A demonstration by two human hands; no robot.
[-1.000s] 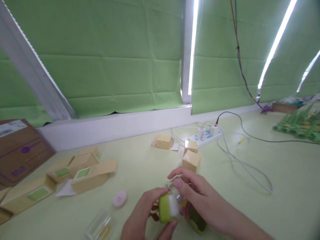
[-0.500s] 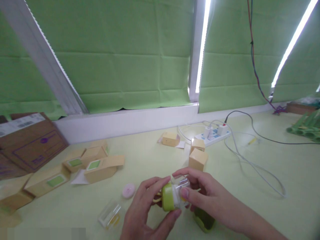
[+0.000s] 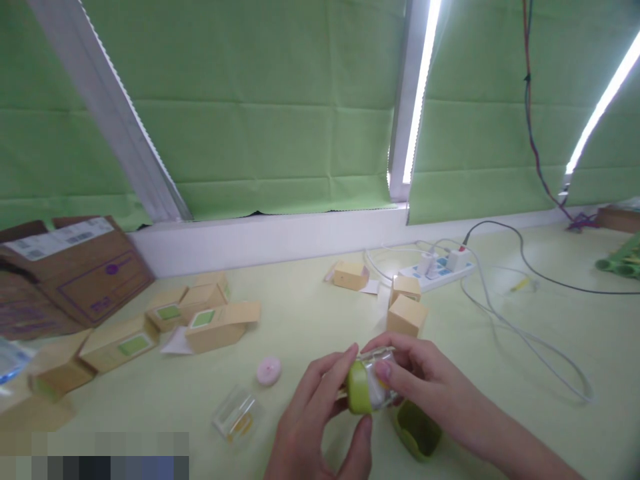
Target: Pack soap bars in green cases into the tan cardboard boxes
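Observation:
Both of my hands are on a small device with a rounded lime-green cap (image 3: 359, 389) and a white section. My left hand (image 3: 313, 417) is closed round the green end, fingers on top and thumb below. My right hand (image 3: 423, 373) is closed on a clear plastic cover (image 3: 376, 355) that sits over the white section; its far end is hidden by the fingers. Just below my right hand lies an open, hollow green shell (image 3: 419, 432). To the left on the table are a clear plastic container (image 3: 236, 413) with a yellow part inside and a pale pink disc (image 3: 269, 371).
Several tan boxes with green labels (image 3: 135, 345) lie at left before a brown carton (image 3: 95, 280). More small tan boxes (image 3: 407, 315) stand beyond my hands. A power strip (image 3: 445, 273) with plugs and a looping white cable (image 3: 530, 343) is at the right.
The clear cover has come closer to the green end and now overlaps the white section. My view has turned slightly left, so everything appears further right.

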